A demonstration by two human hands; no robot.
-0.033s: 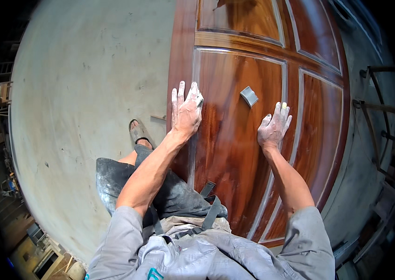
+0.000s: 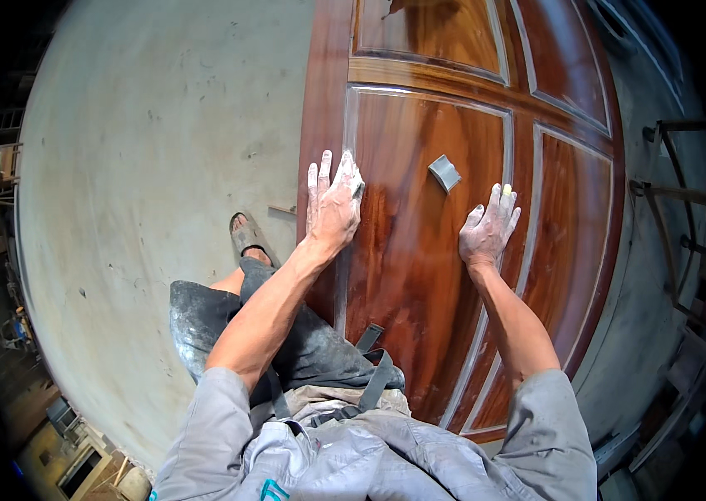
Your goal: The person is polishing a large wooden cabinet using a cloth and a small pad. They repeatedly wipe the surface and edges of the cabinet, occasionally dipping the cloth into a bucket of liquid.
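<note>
A glossy reddish-brown panelled door (image 2: pixel 420 250) lies in front of me, pale dust along its mouldings. My left hand (image 2: pixel 335 200), white with dust, presses on the moulding at the left side of the middle panel. Two of its fingers stretch forward; thumb and forefinger close on a small greyish piece, mostly hidden, whose kind I cannot make out. Flat on the door to the right rests my right hand (image 2: pixel 489 230), fingers spread and holding nothing, with a yellow wrap on one fingertip. Between the hands, on the panel, sits a curved grey pad (image 2: pixel 445 173), touched by neither.
Pale concrete floor (image 2: pixel 161 167) stretches along the left of the door. My sandalled foot (image 2: pixel 246 234) stands there beside a thin strip (image 2: pixel 282 209). Dark metal frames (image 2: pixel 678 192) stand beyond the door's right side. A strap (image 2: pixel 378 376) hangs from my waist over the door.
My left hand has slid very slightly toward me along the moulding. The right hand and the grey pad stay practically where they were.
</note>
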